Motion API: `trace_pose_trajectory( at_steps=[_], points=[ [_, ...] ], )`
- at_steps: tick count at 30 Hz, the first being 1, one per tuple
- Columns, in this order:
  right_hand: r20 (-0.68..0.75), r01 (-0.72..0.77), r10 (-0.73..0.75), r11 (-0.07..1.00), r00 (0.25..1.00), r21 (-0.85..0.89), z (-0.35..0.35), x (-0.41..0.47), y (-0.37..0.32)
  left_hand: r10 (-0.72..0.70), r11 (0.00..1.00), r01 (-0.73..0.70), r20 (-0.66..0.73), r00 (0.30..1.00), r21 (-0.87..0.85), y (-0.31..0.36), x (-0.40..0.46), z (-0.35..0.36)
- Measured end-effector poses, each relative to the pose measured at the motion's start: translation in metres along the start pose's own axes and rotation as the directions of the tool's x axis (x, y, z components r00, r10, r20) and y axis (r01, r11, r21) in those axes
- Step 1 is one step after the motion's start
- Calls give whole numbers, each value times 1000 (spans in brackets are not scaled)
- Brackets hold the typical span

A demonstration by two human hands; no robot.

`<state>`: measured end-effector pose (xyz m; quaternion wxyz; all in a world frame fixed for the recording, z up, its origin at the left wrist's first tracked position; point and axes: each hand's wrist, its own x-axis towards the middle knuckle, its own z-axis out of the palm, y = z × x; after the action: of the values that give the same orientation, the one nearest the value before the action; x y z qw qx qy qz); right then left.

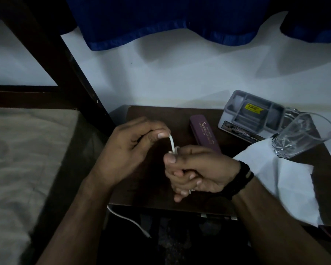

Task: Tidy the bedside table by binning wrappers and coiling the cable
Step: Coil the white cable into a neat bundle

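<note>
Head view: left hand (126, 150) pinches white cable (172, 143), right hand (199, 169) grips its coil over bedside table (151, 115).

Both forearms are bare, with no sleeves in view. The right wrist carries a black braided band (240, 179) wound around it in several strands. The left hand (126, 148) and left wrist wear nothing.

Dark wood, clear glass, soft paper.
The bench (153, 115) looks like dark matt wood; the glass (302, 134) is clear and shiny; the tissue (287, 178) is white soft paper; the cable (172, 143) is smooth white plastic; the purple case (204, 133) looks matt.
</note>
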<state>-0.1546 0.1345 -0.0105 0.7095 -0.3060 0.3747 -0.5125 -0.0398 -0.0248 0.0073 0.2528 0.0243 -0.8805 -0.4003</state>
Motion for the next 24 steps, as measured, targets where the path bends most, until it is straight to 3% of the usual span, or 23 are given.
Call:
trace_pose_trajectory(
  at_steps=[4,7,9,11,12,14,16,17,18,21,24],
  points=[
    [149,123,-146,980,978,157,3,-1,-2,-55,998,55,5,998,-37,-4,-2,6],
    [196,258,-342,897,919,358,3,0,-9,-163,969,182,120,979,-169,6,-5,19],
    [132,351,-472,789,872,504,1,-1,-17,-209,954,247,215,954,-170,13,-6,30],
    [-56,493,-566,660,822,566,-3,-5,-30,-243,955,280,294,924,-94,15,-5,39],
    [-191,585,-577,640,794,499,-5,-9,-36,-248,957,283,328,911,-61,14,-5,40],
    [-481,675,-536,717,694,175,-11,-11,-36,-263,961,276,419,869,30,15,-3,37],
    [-628,555,-540,808,560,-199,-23,-5,-20,-279,960,232,499,821,156,17,-1,27],
    [-633,460,-556,823,538,-333,-26,-1,-11,-287,957,217,505,814,195,18,0,19],
    [-611,369,-568,823,551,-433,-27,3,-2,-294,953,213,488,822,215,20,1,11],
    [-515,138,-479,813,711,-566,-19,4,5,-322,938,231,406,855,257,22,3,-10],
    [-433,42,-377,792,819,-610,-8,2,1,-306,939,217,360,881,268,20,2,-17]
  ],
)
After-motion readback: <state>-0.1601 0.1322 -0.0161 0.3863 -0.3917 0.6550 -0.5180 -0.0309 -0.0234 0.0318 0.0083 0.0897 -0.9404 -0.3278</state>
